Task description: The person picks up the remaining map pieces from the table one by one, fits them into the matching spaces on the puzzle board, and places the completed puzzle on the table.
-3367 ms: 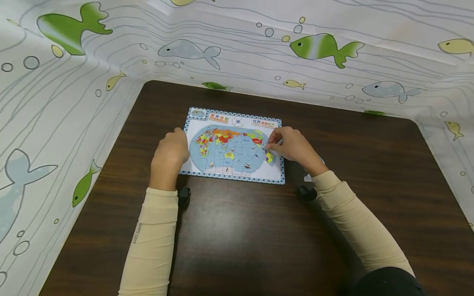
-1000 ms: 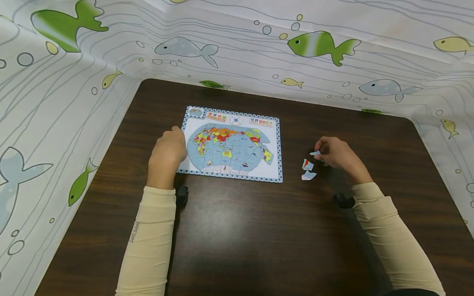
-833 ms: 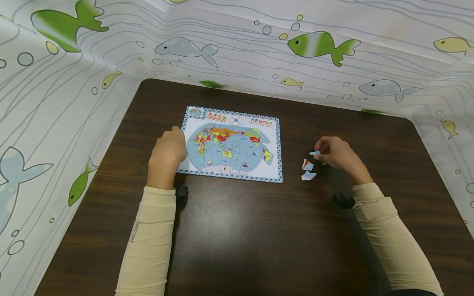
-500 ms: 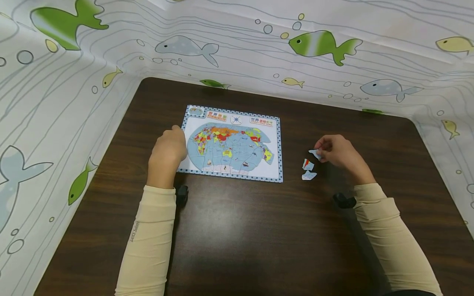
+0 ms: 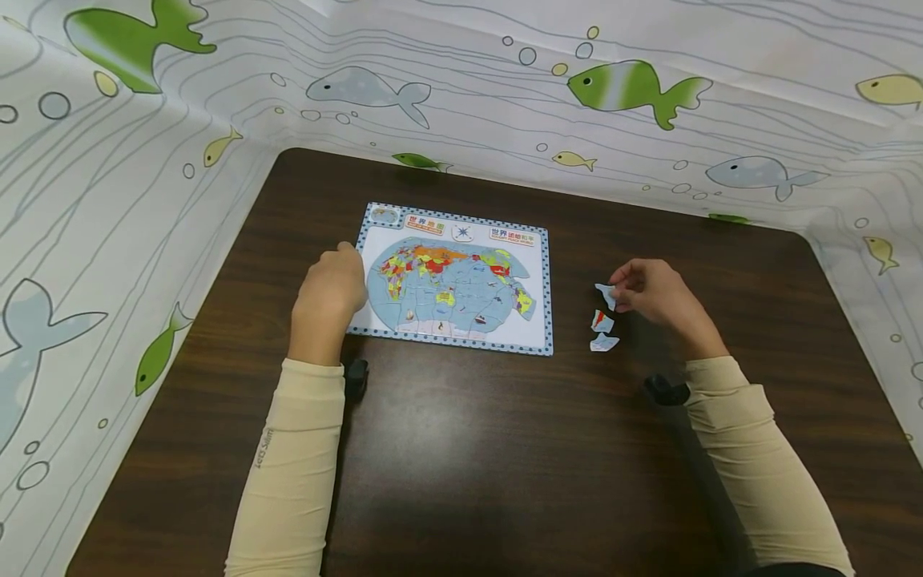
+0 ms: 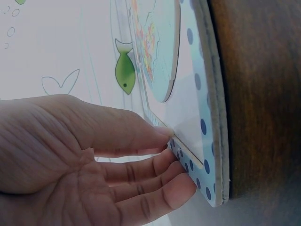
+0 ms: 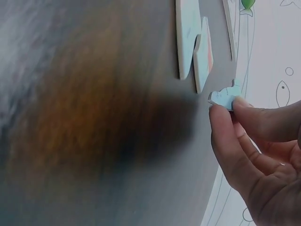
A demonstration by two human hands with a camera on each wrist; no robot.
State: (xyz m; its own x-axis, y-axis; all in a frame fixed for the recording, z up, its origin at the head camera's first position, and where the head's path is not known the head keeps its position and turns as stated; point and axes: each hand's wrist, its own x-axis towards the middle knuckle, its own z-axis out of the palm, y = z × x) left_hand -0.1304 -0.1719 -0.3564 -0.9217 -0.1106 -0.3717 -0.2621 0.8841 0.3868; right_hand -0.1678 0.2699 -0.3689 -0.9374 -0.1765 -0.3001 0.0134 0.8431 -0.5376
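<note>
1. Position: a puzzle board [image 5: 530, 324] bearing a world map [image 5: 461, 288] was found flat on the counter [image 5: 461, 457], ahead of the person. Its long axis was seen to run left to right, the right end set slightly nearer the person.
2. Left hand [image 5: 328, 300]: the board's left edge was pinched by it, the thumb placed on the dotted border and the fingertips set against the edge.
3. Right hand [image 5: 652, 296]: a pale blue puzzle piece [image 5: 606, 293] was held in a narrow pinch between thumb and fingertip. Contact between that piece and the counter could not be established.
4. Loose stock: a red-marked piece [image 5: 602, 322] and a second blue piece [image 5: 604, 344] were noted on the counter, just nearer the person than the held one. Whether they were touching could not be told.
5. Governing relation: the board was placed to the left of the right hand, near but apart. A white gap was observed in the map's right rim, almost level with the held piece. That gap was judged nearer to the right hand; the left was separated from it by the map's full width.
</note>
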